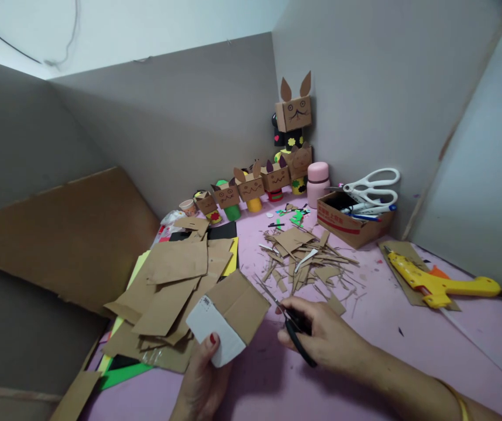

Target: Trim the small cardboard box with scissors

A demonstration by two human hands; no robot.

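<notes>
1. Gripping a folded cardboard piece from below, the left hand has its thumb pressed on the white face of the piece and the remaining fingers hidden behind it; the piece sits above the pink table, just left of the right hand.
2. The right hand is closed through the handles of the black scissors, whose blades stand narrowly parted and point up-left, the tips just beside the right edge of the cardboard piece; whether they touch it cannot be told.
3. Left of the cardboard piece lies a loose stack of brown cardboard sheets over green, yellow and black paper.
4. Beyond the scissors, a heap of thin cardboard scraps is spread on the table.
5. Behind that heap stands a small open box with white scissors and pens resting on top.
6. Right of the heap, a yellow glue gun lies on a cardboard scrap.
7. Along the back wall, past the heap, stands a row of cardboard animal figures, one stacked taller in the corner, with a pink flask next to them.
</notes>
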